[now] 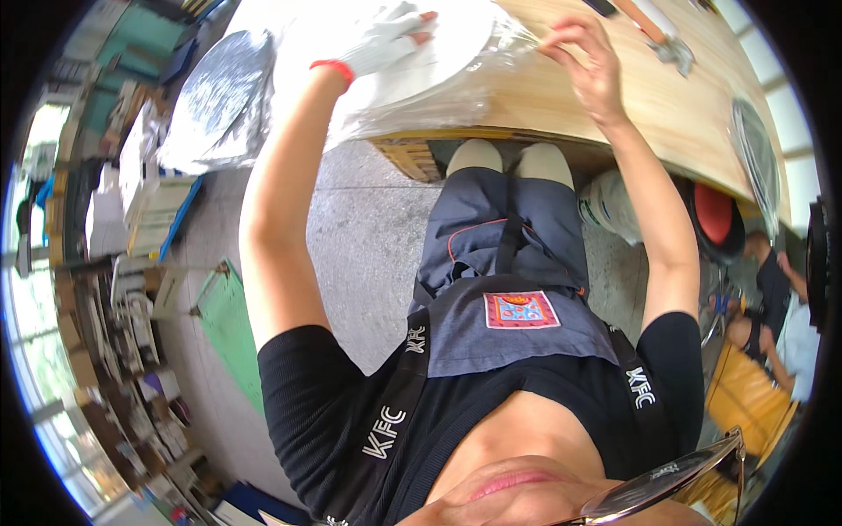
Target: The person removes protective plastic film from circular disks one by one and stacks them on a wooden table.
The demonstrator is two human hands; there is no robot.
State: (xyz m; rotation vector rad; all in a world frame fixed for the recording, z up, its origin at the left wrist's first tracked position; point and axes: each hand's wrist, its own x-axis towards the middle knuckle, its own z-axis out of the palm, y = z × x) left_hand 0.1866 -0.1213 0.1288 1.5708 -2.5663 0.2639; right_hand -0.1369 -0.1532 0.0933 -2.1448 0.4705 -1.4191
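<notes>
My left hand [386, 44], in a pale glove with bare fingertips and a red cuff, lies with its fingers stretched out on a white round disc [456, 57] on the table. Clear plastic film [430, 110] lies around and under the disc. At the disc's right side, my right hand [592, 70] is bare and pinches a gathered edge of this film, pulled out into a thin strand. A dark round piece [224, 83] wrapped in shiny clear plastic lies left of my left hand. The far edge of the disc runs out of the picture.
The wooden table [693, 114] carries a tool with a wooden handle [645, 22], a grey cloth-like item [673, 54] and a coiled item [754, 149] at its right edge. Below stand a white sack [610, 206] and a red round object [715, 210]. Other people [776, 298] sit at right.
</notes>
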